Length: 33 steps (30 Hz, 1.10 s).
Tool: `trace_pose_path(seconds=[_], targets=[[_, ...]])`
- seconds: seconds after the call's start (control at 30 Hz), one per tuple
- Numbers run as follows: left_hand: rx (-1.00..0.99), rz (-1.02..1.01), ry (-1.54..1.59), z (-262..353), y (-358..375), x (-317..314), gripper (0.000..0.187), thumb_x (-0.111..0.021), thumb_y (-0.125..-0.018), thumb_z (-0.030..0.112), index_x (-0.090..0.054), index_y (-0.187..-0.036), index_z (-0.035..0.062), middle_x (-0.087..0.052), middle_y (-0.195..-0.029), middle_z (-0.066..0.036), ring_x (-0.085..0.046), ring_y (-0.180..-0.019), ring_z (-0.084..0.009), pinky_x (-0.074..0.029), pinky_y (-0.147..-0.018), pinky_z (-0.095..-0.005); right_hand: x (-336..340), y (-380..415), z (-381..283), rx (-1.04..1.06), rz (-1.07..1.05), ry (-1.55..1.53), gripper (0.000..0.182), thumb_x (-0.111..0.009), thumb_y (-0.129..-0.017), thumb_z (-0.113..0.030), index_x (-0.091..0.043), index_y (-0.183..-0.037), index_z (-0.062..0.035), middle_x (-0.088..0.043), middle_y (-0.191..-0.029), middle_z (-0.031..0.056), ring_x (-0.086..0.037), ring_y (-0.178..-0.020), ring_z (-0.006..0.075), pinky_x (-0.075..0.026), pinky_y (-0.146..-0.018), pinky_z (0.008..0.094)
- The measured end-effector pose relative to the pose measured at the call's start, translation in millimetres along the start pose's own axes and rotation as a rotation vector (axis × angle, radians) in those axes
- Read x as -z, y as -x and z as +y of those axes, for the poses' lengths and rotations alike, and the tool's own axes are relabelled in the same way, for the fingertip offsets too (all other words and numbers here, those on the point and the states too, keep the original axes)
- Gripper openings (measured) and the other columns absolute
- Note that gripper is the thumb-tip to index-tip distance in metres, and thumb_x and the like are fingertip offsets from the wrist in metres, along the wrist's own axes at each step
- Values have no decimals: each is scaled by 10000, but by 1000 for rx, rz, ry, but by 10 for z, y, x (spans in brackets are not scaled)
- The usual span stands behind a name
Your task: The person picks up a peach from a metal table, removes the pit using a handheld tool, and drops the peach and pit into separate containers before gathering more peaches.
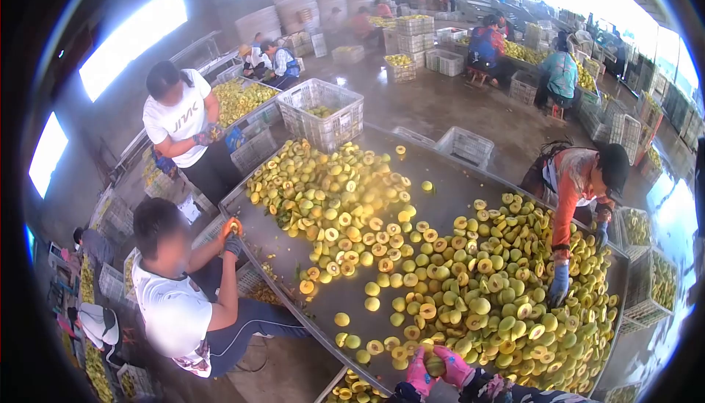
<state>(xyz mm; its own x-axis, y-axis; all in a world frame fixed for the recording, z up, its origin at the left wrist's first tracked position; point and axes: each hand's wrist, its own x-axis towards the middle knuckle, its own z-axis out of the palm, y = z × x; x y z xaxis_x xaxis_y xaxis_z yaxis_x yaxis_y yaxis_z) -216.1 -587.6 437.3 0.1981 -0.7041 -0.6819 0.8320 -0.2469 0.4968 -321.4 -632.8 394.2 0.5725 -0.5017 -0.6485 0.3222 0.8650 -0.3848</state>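
At the bottom edge, my left hand [421, 375] and my right hand [456, 368], both in pink gloves, come together over the near side of the metal table. A round green-yellow fruit [435, 365] sits between them, with the fingers of both hands closed about it. Whether a small tool is hidden in either glove, I cannot make out. Just beyond my hands spreads a heap of fruit halves [477, 305], peach- or apricot-like, some cut side up with a brown stone hollow.
A co-worker's blue-gloved hand [559, 283] reaches into the heap at the right. Two co-workers in white shirts work along the left side. A plastic crate [323, 120] stands on the table's far corner. More crates [646, 285] are stacked at the right.
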Motion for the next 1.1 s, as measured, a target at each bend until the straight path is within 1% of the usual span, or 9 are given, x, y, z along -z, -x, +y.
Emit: trace_pose_path(seconds=[0.1, 0.2, 0.33, 0.4, 0.47, 0.53, 0.67, 0.8, 1.1], targets=[[-352, -200, -457, 399, -172, -257, 384, -460, -941, 422, -518, -1172, 122, -596, -1067, -46, -607, -933, -197, -514, -787, -352, -490, -70, -503, -42, -27, -49, 272, -455, -945, -267, -570, -1052, -45, -621, -948, 56, -604, -869, 169, -507, -743, 285], [-5, -573, 199, 1922, -679, -1088, 481, -385, -968, 438, -461, -1265, 67, -572, -1144, -78, -565, -1033, -202, -456, -909, -315, -1488, -777, -1620, 434, -268, 240, 348, -463, -940, -324, -504, -1148, -47, -584, -1041, 89, -566, -945, 184, -487, -785, 311], [-625, -447, -344, 3758, -759, -1604, 858, -496, -877, 526, -48, -1461, 85, -252, -1427, -189, -355, -1259, -382, -380, -974, -557, -3263, -1398, -3266, 1406, -46, 1009, 508, -480, -941, -355, -397, -1334, -45, -527, -1155, 140, -505, -1031, 196, -469, -827, 327], [-580, -366, -174, 3897, -971, -1398, 934, -548, -852, 518, 10, -1468, 92, -159, -1466, -198, -237, -1332, -394, -327, -1008, -578, -3476, -1130, -3370, 840, -161, 857, 540, -429, -951, -384, -382, -1356, -30, -508, -1259, 172, -479, -1179, 256, -474, -867, 337], [-349, -213, 155, 3769, -994, -1099, 941, -571, -841, 505, -5, -1468, 90, -132, -1474, -195, -169, -1365, -383, -293, -1037, -566, -3222, -1204, -3199, 780, -155, 764, 579, -356, -961, -466, -405, -1339, -30, -506, -1265, 160, -450, -1210, 239, -474, -868, 329], [-276, -118, 270, 3465, -1018, -865, 804, -574, -855, 455, -155, -1433, 83, -219, -1444, -202, -312, -1283, -350, -360, -1005, -508, -2584, -1539, -2947, 808, -239, 725, 463, -456, -948, -415, -457, -1259, -71, -552, -1034, 35, -542, -915, 188, -481, -803, 324], [-111, -198, 448, 2683, -1384, -104, 495, -560, -882, 376, -443, -1235, 51, -464, -1279, -188, -497, -1121, -319, -458, -914, -456, -1561, -1488, -2389, 321, -278, 388, 237, -531, -920, -315, -550, -953, -80, -543, -894, 9, -536, -790, 113, -477, -697, 267], [110, -66, 540, 1694, -1147, 75, 323, -561, -888, 330, -548, -1024, 38, -606, -1021, -145, -583, -949, -312, -492, -853, -452, -785, -685, -1526, 302, -208, 736, 195, -510, -924, -236, -583, -991, -68, -603, -862, 23, -575, -741, 115, -498, -649, 242], [558, 36, 190, -771, -145, -532, 303, -541, -906, 289, -614, -1021, 18, -650, -1020, -157, -619, -955, -318, -506, -860, -453, 1600, 1787, 495, -77, 228, 165, 283, -583, -884, -223, -561, -1095, -35, -616, -880, 25, -594, -730, 98, -488, -594, 235]])
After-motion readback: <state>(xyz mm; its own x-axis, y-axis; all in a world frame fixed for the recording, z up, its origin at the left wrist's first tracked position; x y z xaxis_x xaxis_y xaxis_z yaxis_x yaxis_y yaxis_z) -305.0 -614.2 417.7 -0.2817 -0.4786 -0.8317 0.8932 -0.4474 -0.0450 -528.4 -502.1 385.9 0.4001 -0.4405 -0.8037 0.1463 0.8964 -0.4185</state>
